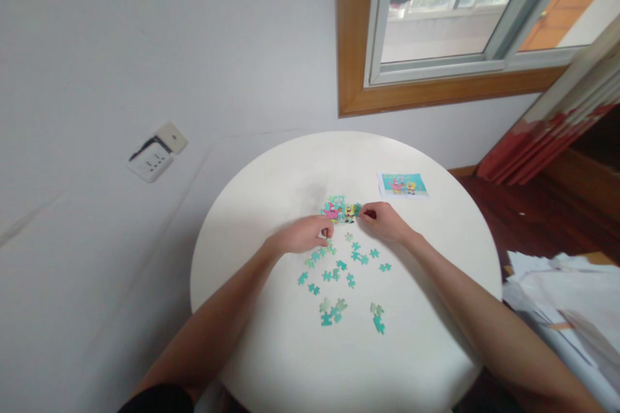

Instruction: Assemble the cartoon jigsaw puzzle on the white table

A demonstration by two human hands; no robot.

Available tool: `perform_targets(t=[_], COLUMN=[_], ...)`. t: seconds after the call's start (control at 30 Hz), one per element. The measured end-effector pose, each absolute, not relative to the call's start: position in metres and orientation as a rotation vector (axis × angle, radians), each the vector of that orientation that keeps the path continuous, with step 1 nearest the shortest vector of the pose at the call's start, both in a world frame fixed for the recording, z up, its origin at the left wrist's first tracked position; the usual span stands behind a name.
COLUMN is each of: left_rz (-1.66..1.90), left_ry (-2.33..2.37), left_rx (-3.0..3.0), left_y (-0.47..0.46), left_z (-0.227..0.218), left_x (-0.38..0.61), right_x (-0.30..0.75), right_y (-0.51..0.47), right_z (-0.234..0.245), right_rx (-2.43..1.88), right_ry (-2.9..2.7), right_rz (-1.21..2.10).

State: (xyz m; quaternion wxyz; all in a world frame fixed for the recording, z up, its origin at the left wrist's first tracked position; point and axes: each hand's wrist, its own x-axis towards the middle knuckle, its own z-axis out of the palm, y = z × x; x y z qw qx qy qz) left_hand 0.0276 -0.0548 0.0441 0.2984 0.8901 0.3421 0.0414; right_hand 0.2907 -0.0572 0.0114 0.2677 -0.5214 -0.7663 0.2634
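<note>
A small joined patch of a cartoon jigsaw [340,209] lies near the middle of a round white table [271,348]. My left hand [305,233] rests just left of it, fingers curled in a pinch at its lower left edge. My right hand [385,221] sits at its right edge, fingertips pinched on a small teal piece against the patch. Several loose teal pieces [339,271] are scattered on the table between my forearms, nearer me.
A printed reference picture [403,184] lies on the table's far right. A wall with a socket plate [154,156] is to the left, a wood-framed window [436,19] behind. Papers [562,290] are piled at the right, beside a red curtain [547,135].
</note>
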Motion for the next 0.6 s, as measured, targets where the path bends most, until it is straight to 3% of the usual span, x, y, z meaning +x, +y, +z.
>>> perform_targets(t=[0.3,0.6], left_rz=[0.387,0.426], left_ry=[1.234,1.337], left_rx=[2.073,2.02], left_y=[-0.034,-0.029], left_z=[0.042,0.035], left_x=[0.006,0.004], right_x=[0.291,0.292], right_y=[-0.057,-0.056], right_z=[0.01,0.009], right_rx=[-1.4,-1.413], right_ry=[-2.055,-2.054], right_rz=[0.719,0.74])
